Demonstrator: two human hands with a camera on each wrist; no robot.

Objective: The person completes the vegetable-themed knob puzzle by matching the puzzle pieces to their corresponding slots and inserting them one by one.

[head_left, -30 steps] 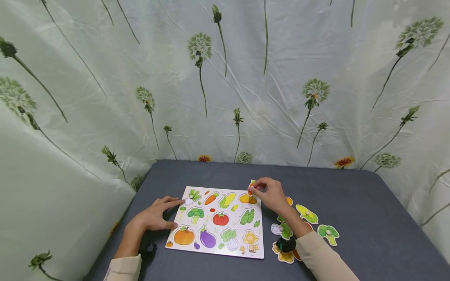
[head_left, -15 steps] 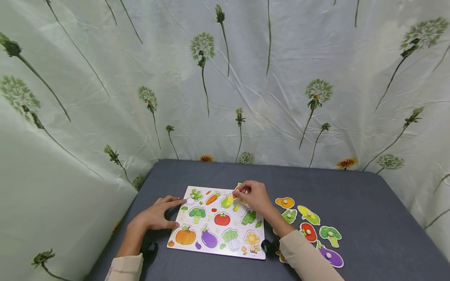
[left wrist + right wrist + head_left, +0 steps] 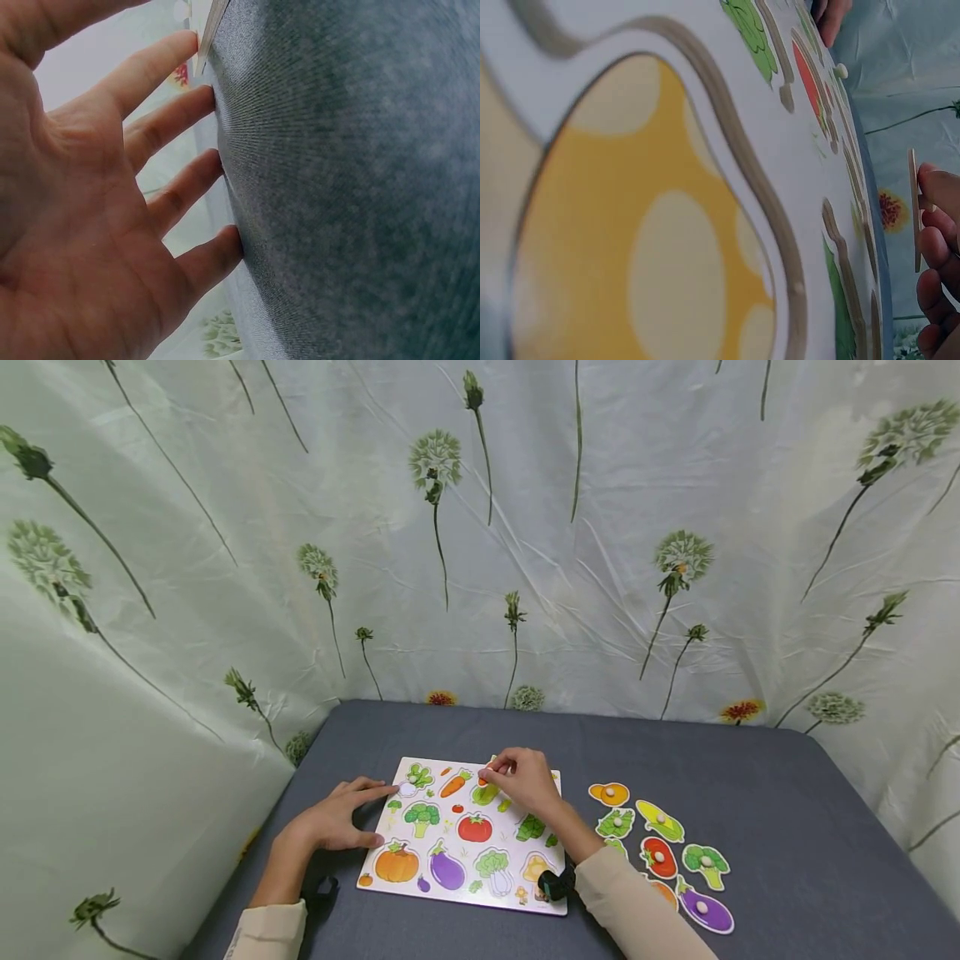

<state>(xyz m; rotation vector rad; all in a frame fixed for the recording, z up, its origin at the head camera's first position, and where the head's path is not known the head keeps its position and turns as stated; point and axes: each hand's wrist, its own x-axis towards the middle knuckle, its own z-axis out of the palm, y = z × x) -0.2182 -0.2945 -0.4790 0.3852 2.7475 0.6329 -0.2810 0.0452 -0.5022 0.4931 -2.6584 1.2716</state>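
My right hand (image 3: 525, 781) pinches a carrot puzzle piece (image 3: 484, 774) by its knob, above the top edge of the vegetable puzzle board (image 3: 510, 881). It overlaps the corn recess (image 3: 483, 795), just right of the printed carrot recess (image 3: 453, 783). The right wrist view shows this carrot piece (image 3: 915, 217) edge-on, raised off the board. With fingers spread, my left hand (image 3: 341, 817) rests at the board's left edge; its index finger and thumb touch there. In the left wrist view several fingertips of the left hand (image 3: 97, 202) press the grey cloth. A white-and-green vegetable piece (image 3: 415, 779) lies in the top left recess.
Right of the board lie loose knobbed pieces: corn (image 3: 660, 821), tomato (image 3: 658, 857), broccoli (image 3: 705, 867), eggplant (image 3: 705, 906) and several others, some partly behind the right sleeve (image 3: 637, 897). A floral curtain (image 3: 480, 568) stands behind the grey table (image 3: 795, 827).
My right hand has carried the carrot piece leftward along the top of the board, from the right corner to beside the carrot recess. My left hand has stayed at the board's edge.
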